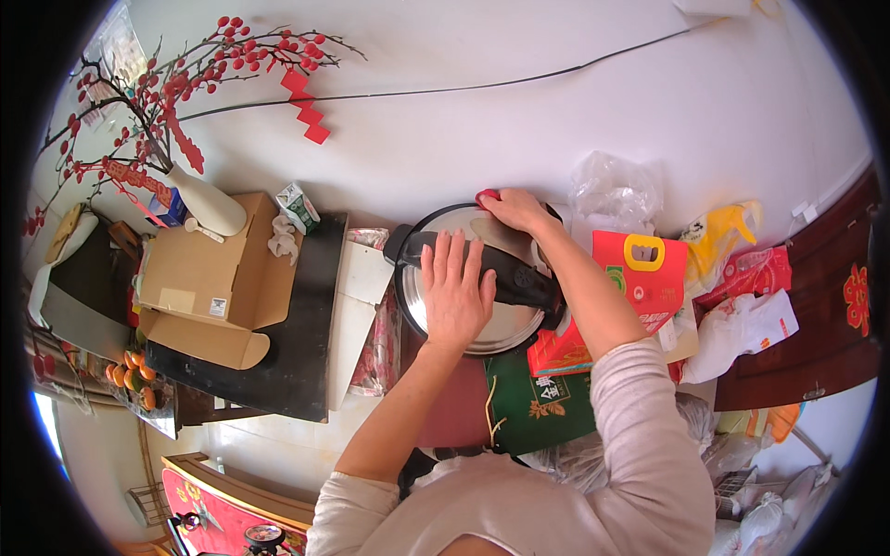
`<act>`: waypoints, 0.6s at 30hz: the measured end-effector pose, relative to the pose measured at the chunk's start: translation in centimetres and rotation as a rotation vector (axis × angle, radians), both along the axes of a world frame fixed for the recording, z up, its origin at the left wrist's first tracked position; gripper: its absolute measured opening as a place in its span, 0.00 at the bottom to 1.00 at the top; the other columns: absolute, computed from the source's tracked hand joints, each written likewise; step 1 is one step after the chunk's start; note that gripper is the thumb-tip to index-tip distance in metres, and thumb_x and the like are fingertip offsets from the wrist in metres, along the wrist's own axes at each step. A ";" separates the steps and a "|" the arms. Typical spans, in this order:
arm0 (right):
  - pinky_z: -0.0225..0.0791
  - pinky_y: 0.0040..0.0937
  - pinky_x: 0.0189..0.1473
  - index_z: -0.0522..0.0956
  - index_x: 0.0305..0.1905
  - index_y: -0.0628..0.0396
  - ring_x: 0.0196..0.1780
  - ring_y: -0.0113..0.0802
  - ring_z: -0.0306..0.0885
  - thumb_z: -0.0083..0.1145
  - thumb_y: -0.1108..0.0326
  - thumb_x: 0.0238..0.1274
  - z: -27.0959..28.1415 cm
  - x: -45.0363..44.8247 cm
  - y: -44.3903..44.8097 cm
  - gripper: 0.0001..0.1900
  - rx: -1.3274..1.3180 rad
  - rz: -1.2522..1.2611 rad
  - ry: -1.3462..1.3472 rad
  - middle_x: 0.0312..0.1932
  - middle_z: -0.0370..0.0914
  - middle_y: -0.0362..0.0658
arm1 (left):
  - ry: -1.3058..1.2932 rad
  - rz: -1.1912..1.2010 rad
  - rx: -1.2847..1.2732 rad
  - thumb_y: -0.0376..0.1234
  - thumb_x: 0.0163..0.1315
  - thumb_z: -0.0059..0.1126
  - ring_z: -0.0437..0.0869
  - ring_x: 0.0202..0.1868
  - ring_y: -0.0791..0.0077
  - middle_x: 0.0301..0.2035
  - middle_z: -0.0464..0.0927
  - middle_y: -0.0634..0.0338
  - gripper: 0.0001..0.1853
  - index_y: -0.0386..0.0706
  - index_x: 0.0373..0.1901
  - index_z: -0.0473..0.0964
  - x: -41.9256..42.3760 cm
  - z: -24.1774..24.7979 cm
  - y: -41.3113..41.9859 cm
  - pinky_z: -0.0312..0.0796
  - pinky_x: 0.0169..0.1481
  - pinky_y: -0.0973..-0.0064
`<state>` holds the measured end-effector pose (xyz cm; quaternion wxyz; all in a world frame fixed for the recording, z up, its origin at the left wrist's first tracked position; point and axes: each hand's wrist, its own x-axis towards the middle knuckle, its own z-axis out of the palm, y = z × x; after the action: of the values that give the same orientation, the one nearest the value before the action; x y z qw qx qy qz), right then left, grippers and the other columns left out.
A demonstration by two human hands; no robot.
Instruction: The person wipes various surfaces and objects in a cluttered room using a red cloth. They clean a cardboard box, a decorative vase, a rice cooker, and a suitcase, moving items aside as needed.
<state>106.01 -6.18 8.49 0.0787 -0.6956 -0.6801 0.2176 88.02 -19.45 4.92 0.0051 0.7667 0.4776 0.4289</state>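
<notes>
An electric pressure cooker (511, 335) with a shiny metal lid and a black lid handle (521, 278) stands before me. My left hand (455, 292) lies flat on the left part of the lid, partly over the handle, with its fingers stretched out. At the far edge of the lid, my right hand (518, 208) holds a bunched red cloth (487, 198) against the metal. My right fingertips are partly hidden by the cloth and the hand itself.
A red gift box (640, 278) with a yellow handle stands right of the cooker, a green bag (542, 410) nearer me. Left are a black tabletop (313, 333), an open cardboard box (201, 271) and a white vase (208, 201) with berry branches. Behind rises a white wall (445, 139).
</notes>
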 end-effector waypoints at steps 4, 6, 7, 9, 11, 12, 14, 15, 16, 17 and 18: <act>0.65 0.51 0.66 0.81 0.56 0.58 0.64 0.54 0.75 0.41 0.47 0.69 0.5 -0.2 -0.4 0.28 0.004 0.039 -0.112 0.59 0.77 0.61 | 0.007 -0.002 0.010 0.36 0.62 0.62 0.62 0.73 0.46 0.67 0.68 0.46 0.26 0.40 0.63 0.73 0.0 -0.1 0.1 0.49 0.78 0.46; 0.66 0.50 0.64 0.81 0.53 0.60 0.62 0.54 0.76 0.44 0.52 0.68 0.3 0.1 -1.2 0.24 0.031 0.135 -0.152 0.59 0.78 0.60 | 0.018 0.007 0.031 0.38 0.64 0.60 0.62 0.73 0.45 0.66 0.68 0.45 0.26 0.39 0.63 0.73 -0.1 -0.2 0.2 0.49 0.78 0.45; 0.67 0.50 0.63 0.82 0.51 0.61 0.61 0.54 0.76 0.45 0.55 0.67 0.3 0.3 -1.4 0.22 0.087 0.188 -0.155 0.58 0.78 0.60 | 0.021 0.009 0.036 0.38 0.65 0.59 0.62 0.73 0.45 0.66 0.68 0.44 0.26 0.38 0.63 0.73 -0.1 -0.3 0.3 0.49 0.77 0.45; 0.70 0.47 0.62 0.80 0.54 0.57 0.62 0.54 0.75 0.52 0.71 0.62 -1.3 1.1 -4.3 0.17 0.382 0.206 0.039 0.57 0.80 0.56 | 0.022 0.009 0.069 0.38 0.64 0.59 0.62 0.73 0.45 0.66 0.68 0.45 0.25 0.39 0.62 0.73 0.0 -0.4 0.4 0.50 0.77 0.45; 0.67 0.44 0.68 0.79 0.60 0.56 0.68 0.52 0.73 0.52 0.77 0.59 -3.1 2.0 -7.3 0.22 0.539 0.077 0.233 0.63 0.76 0.55 | 0.030 0.013 0.074 0.37 0.64 0.60 0.63 0.72 0.45 0.66 0.69 0.45 0.25 0.39 0.62 0.73 0.1 -0.6 0.5 0.50 0.77 0.45; 0.64 0.41 0.72 0.77 0.63 0.54 0.72 0.49 0.70 0.51 0.81 0.57 -3.9 2.4 -8.7 0.27 0.564 0.051 0.334 0.67 0.74 0.52 | 0.038 0.020 0.076 0.37 0.64 0.60 0.64 0.72 0.46 0.66 0.70 0.45 0.25 0.39 0.62 0.74 0.1 -0.7 0.5 0.51 0.77 0.45; 0.63 0.40 0.72 0.77 0.63 0.55 0.72 0.48 0.70 0.48 0.84 0.54 -4.9 2.4 -10.7 0.29 0.617 -0.007 0.453 0.67 0.74 0.51 | 0.032 0.025 0.090 0.37 0.65 0.59 0.64 0.72 0.46 0.65 0.70 0.45 0.24 0.39 0.62 0.74 0.1 -0.7 0.6 0.50 0.78 0.45; 0.63 0.39 0.72 0.77 0.63 0.55 0.71 0.48 0.71 0.47 0.85 0.54 -5.1 2.4 -11.7 0.30 0.670 -0.016 0.503 0.67 0.75 0.51 | 0.034 0.028 0.099 0.37 0.65 0.59 0.64 0.72 0.46 0.65 0.70 0.45 0.24 0.39 0.62 0.73 0.1 -0.7 0.7 0.50 0.78 0.45; 0.65 0.37 0.70 0.77 0.62 0.56 0.69 0.48 0.73 0.47 0.85 0.55 -5.2 2.3 -12.8 0.28 0.654 -0.121 0.565 0.63 0.77 0.51 | 0.034 0.018 0.103 0.37 0.66 0.58 0.63 0.72 0.46 0.65 0.70 0.45 0.24 0.40 0.63 0.73 0.1 -0.7 0.7 0.49 0.78 0.46; 0.67 0.36 0.68 0.77 0.61 0.57 0.67 0.48 0.76 0.46 0.84 0.57 -5.3 2.0 -13.6 0.26 0.726 -0.172 0.642 0.60 0.79 0.52 | 0.043 0.017 0.084 0.37 0.66 0.57 0.63 0.73 0.46 0.66 0.69 0.45 0.25 0.40 0.64 0.72 0.1 -0.7 0.7 0.49 0.78 0.45; 0.68 0.36 0.66 0.77 0.60 0.57 0.65 0.49 0.77 0.47 0.84 0.58 -5.5 1.5 -14.5 0.25 0.770 -0.240 0.611 0.58 0.80 0.53 | 0.056 0.017 0.087 0.36 0.67 0.57 0.62 0.73 0.46 0.66 0.68 0.45 0.25 0.40 0.64 0.72 0.2 -0.7 0.6 0.49 0.78 0.45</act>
<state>107.55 -20.72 3.01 0.5496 -0.5939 -0.5721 0.1339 88.18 -18.81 4.25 -0.0451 0.7738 0.4650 0.4278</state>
